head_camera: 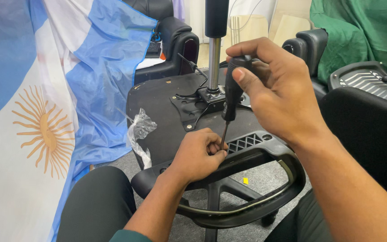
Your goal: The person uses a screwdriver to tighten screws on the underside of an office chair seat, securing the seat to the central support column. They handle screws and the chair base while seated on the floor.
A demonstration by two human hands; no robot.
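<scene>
Screwdriver meets armrest on an upturned office chair.

The right hand (274,89) is wrapped around the screwdriver (231,96); the left hand (198,154) pinches its tip against the black armrest (256,152) lying on the seat underside (166,107). A slip could jab the fingers. The gas post (214,58) crowds behind; open floor (265,179) lies below.

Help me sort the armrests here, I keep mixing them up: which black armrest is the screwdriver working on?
The looped armrest lying on the upturned seat underside, right under both hands. The screwdriver tip meets its mounting plate; the other armrests stand untouched behind.
</scene>
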